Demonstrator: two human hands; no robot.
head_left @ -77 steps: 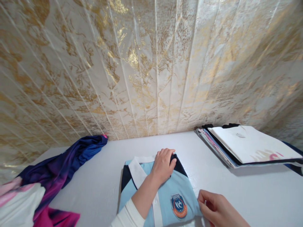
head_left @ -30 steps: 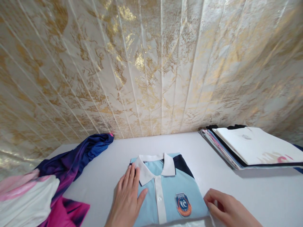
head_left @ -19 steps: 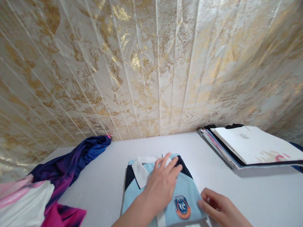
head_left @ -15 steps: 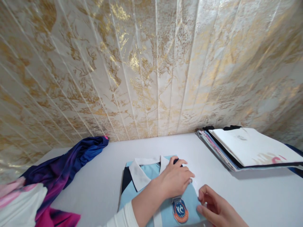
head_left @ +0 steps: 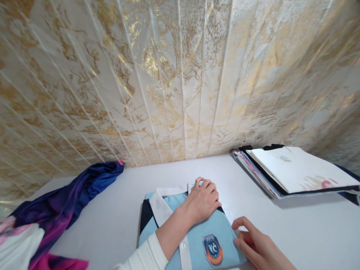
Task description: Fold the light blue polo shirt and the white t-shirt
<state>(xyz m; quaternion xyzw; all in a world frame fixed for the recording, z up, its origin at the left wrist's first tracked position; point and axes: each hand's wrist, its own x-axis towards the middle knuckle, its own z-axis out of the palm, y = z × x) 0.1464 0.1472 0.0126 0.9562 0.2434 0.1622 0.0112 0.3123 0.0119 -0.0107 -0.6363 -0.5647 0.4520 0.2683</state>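
Note:
A folded light-blue polo shirt (head_left: 197, 245) with a white collar (head_left: 158, 204) and a round badge (head_left: 213, 249) lies on the white table (head_left: 295, 234) in front of me. My left hand (head_left: 203, 200) rests on the shirt's far right corner by the collar, with its fingers curled over the top edge. At the shirt's right edge, my right hand (head_left: 254, 245) has its thumb and bent fingers closed on the fabric. A white sleeve covers my left forearm.
A stack of folded garments (head_left: 295, 168), a white one on top, lies at the back right. A loose heap of blue, purple, pink and white clothes (head_left: 64, 197) lies at the left. A gold-patterned wall (head_left: 180, 75) closes the far side.
My left hand moved from the shirt's left side across to its far right corner and curled its fingers there. My right hand stayed at the right edge.

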